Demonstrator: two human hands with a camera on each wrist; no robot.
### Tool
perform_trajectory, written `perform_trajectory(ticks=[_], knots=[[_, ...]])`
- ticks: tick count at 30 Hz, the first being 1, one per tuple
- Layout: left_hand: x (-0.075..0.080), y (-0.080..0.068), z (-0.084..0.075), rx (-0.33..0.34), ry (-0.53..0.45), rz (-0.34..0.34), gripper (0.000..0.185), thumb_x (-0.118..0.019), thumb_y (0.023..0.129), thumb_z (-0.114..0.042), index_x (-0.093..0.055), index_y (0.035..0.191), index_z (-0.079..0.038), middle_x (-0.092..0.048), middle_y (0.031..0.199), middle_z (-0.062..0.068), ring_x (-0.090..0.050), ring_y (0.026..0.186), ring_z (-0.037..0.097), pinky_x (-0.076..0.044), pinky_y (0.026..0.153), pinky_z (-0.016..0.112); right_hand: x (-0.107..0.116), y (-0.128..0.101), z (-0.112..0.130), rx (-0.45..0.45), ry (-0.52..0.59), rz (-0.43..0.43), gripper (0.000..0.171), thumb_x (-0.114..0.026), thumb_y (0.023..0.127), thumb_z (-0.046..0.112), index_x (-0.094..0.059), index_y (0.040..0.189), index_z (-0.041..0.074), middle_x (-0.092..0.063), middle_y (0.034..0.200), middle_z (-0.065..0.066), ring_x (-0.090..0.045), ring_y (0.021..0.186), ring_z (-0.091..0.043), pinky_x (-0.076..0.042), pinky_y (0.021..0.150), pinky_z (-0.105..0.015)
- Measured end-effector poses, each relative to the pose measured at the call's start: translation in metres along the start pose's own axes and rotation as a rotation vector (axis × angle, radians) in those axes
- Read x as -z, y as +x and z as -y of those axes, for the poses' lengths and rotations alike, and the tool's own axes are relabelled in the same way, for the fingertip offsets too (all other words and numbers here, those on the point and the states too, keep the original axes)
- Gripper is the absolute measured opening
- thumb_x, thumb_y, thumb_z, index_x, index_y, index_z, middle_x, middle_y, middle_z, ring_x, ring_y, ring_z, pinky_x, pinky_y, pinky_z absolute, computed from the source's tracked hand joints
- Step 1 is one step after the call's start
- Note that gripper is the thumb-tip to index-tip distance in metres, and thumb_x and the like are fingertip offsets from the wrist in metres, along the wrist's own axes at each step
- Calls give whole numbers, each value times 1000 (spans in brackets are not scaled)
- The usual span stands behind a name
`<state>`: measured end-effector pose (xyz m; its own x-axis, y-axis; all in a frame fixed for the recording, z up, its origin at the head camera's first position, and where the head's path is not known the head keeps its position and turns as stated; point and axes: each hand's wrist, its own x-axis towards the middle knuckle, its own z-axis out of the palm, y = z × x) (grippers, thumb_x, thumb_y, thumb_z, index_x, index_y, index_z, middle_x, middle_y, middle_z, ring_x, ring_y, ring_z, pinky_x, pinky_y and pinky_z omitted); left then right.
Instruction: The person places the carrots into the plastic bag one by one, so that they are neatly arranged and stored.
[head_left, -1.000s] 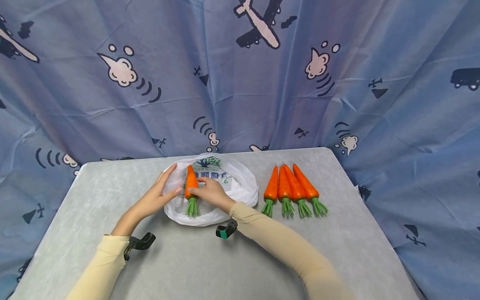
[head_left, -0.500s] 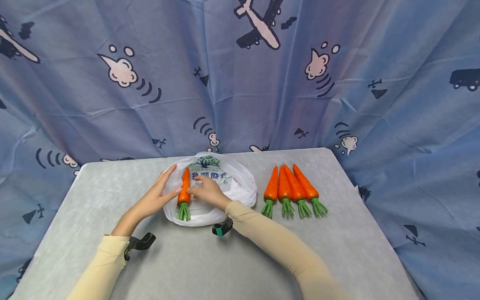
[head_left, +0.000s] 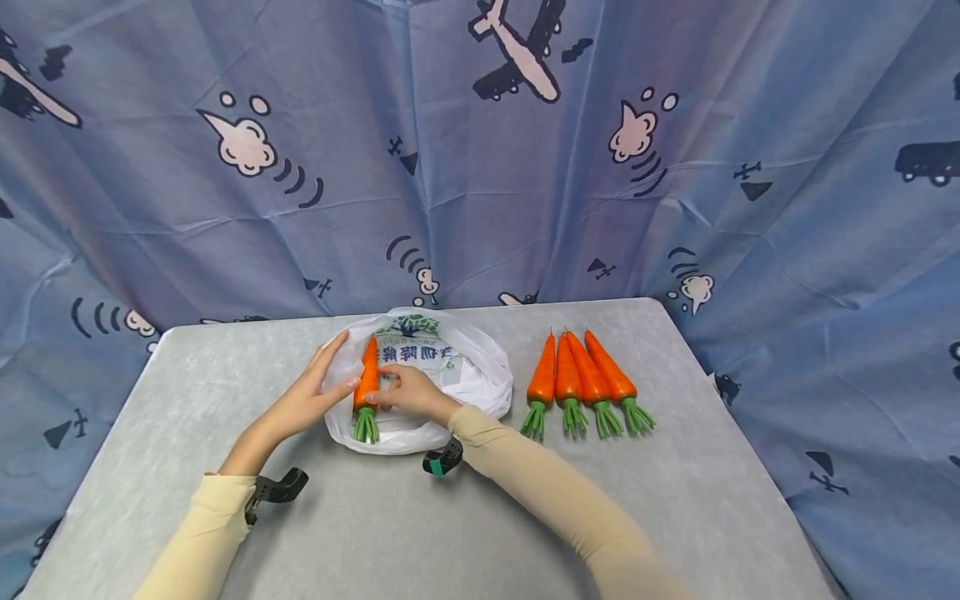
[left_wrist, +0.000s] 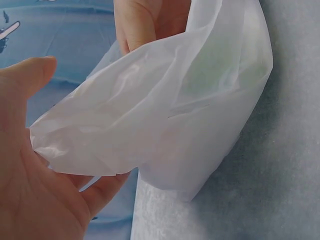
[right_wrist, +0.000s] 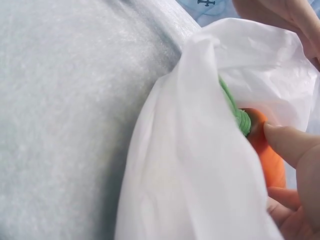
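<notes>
A white plastic bag (head_left: 457, 379) with printed lettering lies on the grey table (head_left: 450, 533). An orange carrot (head_left: 367, 377) with a green stem lies at the bag's left side. My right hand (head_left: 386, 385) pinches the carrot's thick end; in the right wrist view the thumb (right_wrist: 295, 145) presses on the carrot (right_wrist: 267, 155) beside the bag's film (right_wrist: 200, 175). My left hand (head_left: 330, 375) rests with straight fingers against the bag's left edge, its thumb by the carrot. In the left wrist view the bag (left_wrist: 190, 110) drapes across that hand's palm (left_wrist: 30, 190).
Several more carrots (head_left: 581, 379) lie side by side on the table to the right of the bag, tips pointing away. A blue patterned cloth (head_left: 480, 167) hangs behind and round the table. Bare grey tabletop lies in front of the hands.
My right hand has shifted the carrot a little to the left, toward my left hand, and its stem now lies nearer the bag's front left rim. The left hand has stayed put.
</notes>
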<state>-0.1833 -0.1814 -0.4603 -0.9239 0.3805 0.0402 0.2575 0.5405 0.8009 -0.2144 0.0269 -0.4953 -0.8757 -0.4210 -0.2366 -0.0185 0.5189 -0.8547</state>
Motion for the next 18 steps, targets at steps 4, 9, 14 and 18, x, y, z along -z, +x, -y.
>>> perform_trajectory(ticks=[4,9,14,18], knots=[[1,-1,0,-3,4,-1,80,-59,100,-31,-7,161,-26,-10,166,18,-18,149,48,-21,111,75,-1,1,1,-5,-9,9,67,-74,88,36,-50,145,10,-71,75,-5,-47,54,-8,-33,50,-19],[2,-2,-1,-1,3,1,80,-59,99,-29,-8,161,-24,-9,166,18,-15,149,49,-21,111,76,-1,-1,2,-2,-19,11,67,-73,88,37,-50,145,11,-70,74,-5,-47,53,-8,-34,49,-19],[2,-1,0,-2,-3,1,81,-59,99,-29,-7,161,-24,-8,166,18,-16,149,48,-20,111,76,0,-3,3,6,-15,6,68,-74,87,37,-50,145,9,-70,74,-5,-48,54,-9,-34,49,-19],[2,-1,0,-4,0,1,81,-59,99,-29,-7,161,-23,-8,166,19,-18,149,49,-21,111,76,3,-5,4,10,-19,-4,68,-75,87,35,-49,145,8,-71,76,-8,-48,55,-8,-34,50,-19]])
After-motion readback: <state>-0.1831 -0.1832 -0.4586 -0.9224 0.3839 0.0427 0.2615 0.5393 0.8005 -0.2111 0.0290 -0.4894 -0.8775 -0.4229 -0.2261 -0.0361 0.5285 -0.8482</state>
